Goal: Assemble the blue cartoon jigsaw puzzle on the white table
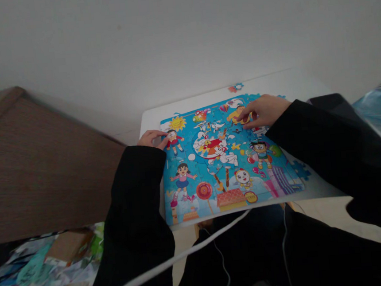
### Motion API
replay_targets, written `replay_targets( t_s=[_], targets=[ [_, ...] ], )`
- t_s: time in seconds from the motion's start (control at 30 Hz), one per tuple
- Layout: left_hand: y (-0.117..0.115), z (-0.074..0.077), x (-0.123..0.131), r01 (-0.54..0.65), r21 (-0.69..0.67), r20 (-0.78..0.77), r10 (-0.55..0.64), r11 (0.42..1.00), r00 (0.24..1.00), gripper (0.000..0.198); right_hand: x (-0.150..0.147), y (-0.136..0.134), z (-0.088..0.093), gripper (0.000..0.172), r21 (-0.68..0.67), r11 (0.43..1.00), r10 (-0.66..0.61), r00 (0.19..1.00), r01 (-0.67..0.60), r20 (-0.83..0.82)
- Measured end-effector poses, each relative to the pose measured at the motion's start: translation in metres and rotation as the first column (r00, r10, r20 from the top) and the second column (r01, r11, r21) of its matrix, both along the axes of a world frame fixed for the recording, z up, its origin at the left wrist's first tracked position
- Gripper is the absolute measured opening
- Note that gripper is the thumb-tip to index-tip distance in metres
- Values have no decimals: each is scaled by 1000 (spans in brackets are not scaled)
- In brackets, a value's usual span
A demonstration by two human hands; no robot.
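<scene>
Lightly, the left hand (152,139) rests open on the left edge of a colourful cartoon jigsaw puzzle (227,157), its fingers flat and gripping nothing, while the right hand (263,111) bends its fingers down on the far right area; whether they pinch a piece, I cannot tell. The puzzle lies toward the near edge of a white tabletop (148,120). Its pieces look like light, stiff card, probably best lifted singly by their edges, and the assembled sheet seems likely to part if raised. Loose pieces (235,87) sit just beyond the far edge, with open room there. A further blue piece (299,170) lies at the right edge.
</scene>
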State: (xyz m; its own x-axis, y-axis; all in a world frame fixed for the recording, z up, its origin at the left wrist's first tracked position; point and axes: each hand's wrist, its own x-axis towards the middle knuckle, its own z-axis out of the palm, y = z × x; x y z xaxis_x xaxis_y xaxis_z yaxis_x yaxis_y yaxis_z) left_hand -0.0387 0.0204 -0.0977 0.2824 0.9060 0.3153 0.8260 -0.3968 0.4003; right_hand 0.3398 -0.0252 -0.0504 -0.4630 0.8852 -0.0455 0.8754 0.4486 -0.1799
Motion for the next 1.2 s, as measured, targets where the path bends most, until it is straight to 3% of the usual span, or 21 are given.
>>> replay_targets(
  t_s=[0.17, 0.3, 0.43, 0.57, 0.73, 0.9, 1.0, 1.2],
  targets=[
    [-1, 1, 0, 18, 15, 10, -18, 1000, 1000, 25, -8, -2, -4, 38, -6, 1000, 8, 1000, -8, -24],
    [-1, 1, 1, 2, 18, -4, -2, 1000, 1000, 24, -10, -7, 6, 35, -77, 996, 24, 990, -35, -139],
    [0, -1, 1, -9, 13, -8, 9, 1000, 1000, 24, -6, -9, 17, 32, -122, 992, 5, 1000, -8, -25],
    [1, -1, 0, -8, 5, -28, 8, 1000, 1000, 27, -15, -12, 14, 33, -204, 978, 66, 996, -51, 66],
    [1, -1, -1, 6, 1, -42, -6, 1000, 999, 32, -28, -18, 18, 36, -205, 972, 107, 994, -111, -35],
    [2, 0, -3, 34, 23, -49, -33, 999, 998, 30, -4, -31, 49, 40, 12, 999, -34, 984, 36, -176],
    [3, 0, -3, 66, 42, -72, -62, 997, 995, 29, 17, -45, 59, 39, 41, 996, -70, 986, 77, -151],
    [3, 0, -3, 9, 28, -72, -7, 1000, 997, 32, 43, -102, 35, 31, -144, 989, 38, 999, -33, 32]
  ],
)
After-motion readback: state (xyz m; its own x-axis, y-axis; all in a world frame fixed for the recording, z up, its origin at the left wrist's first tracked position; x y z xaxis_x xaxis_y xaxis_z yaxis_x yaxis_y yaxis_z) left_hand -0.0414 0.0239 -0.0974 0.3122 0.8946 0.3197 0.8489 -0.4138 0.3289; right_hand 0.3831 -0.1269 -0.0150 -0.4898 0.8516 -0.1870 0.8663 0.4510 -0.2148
